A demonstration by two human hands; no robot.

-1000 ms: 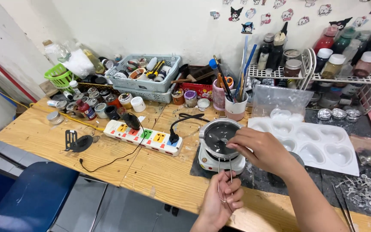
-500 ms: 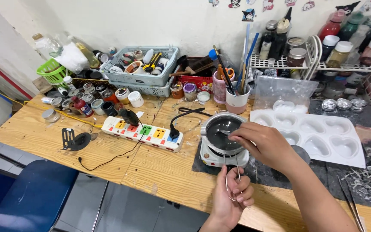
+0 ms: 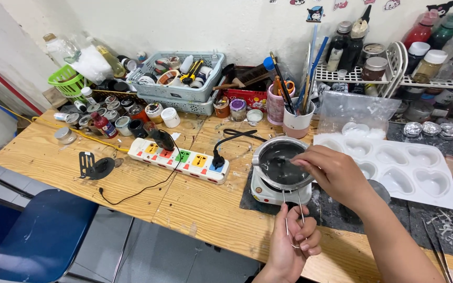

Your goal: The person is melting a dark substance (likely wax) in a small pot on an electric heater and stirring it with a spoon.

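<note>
While the left hand (image 3: 292, 243) pinches thin wicks (image 3: 293, 220), the right hand (image 3: 331, 175), fingers closed, dips something unseen over the pot (image 3: 281, 162); steady lifting seems needed.

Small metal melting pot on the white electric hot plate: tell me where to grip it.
Best guess: grip the small metal melting pot by its rim on the far-left side, coming from the left; the right hand covers the right rim, and no handle shows.

Left hand (image 3: 293, 242) low near body, palm up, fingers curled, pinching shut. Right hand (image 3: 333, 173) extended forward above it, fingertips pinched together, forearm angled in from lower right.
</note>
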